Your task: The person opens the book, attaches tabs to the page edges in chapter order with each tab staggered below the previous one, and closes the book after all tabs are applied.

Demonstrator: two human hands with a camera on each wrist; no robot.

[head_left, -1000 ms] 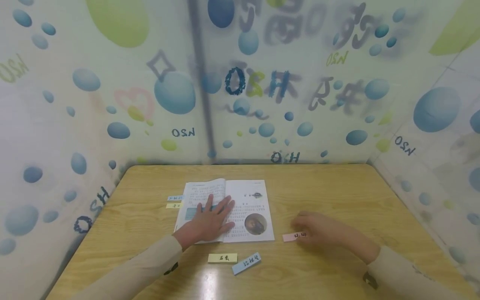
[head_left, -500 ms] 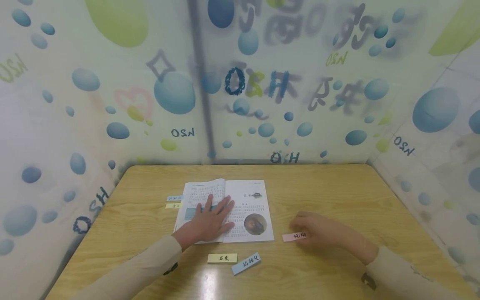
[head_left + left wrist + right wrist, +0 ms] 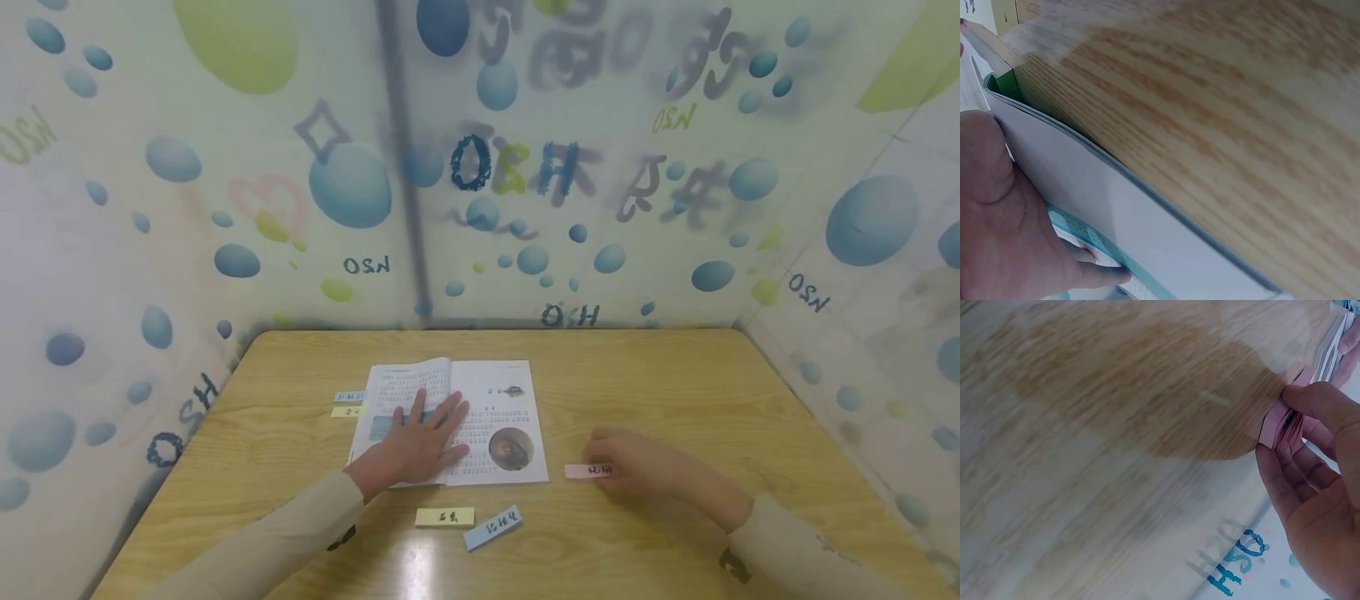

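Note:
An open book (image 3: 491, 387) lies on the wooden table, with printed text and a round picture on its right page. My left hand (image 3: 420, 446) rests flat across its middle, fingers spread; the left wrist view shows the palm over the left page (image 3: 1085, 175). To the right of the book, my right hand (image 3: 648, 471) holds a narrow pink sticky note pad (image 3: 587, 472) with dark handwriting. In the right wrist view, thumb and fingertips pinch this pad (image 3: 1274, 423) near its ends, and its sheets look partly fanned.
A yellow note pad (image 3: 444, 517) and a blue note pad (image 3: 492, 527) lie in front of the book. Blue (image 3: 350, 397) and yellow tabs (image 3: 347, 412) stick out at its left edge. Patterned walls (image 3: 480, 283) enclose the table (image 3: 637, 358).
My right hand has shifted slightly, and the pink pad in it has turned from a small tilt to nearly level. My left hand and the book stay where they were.

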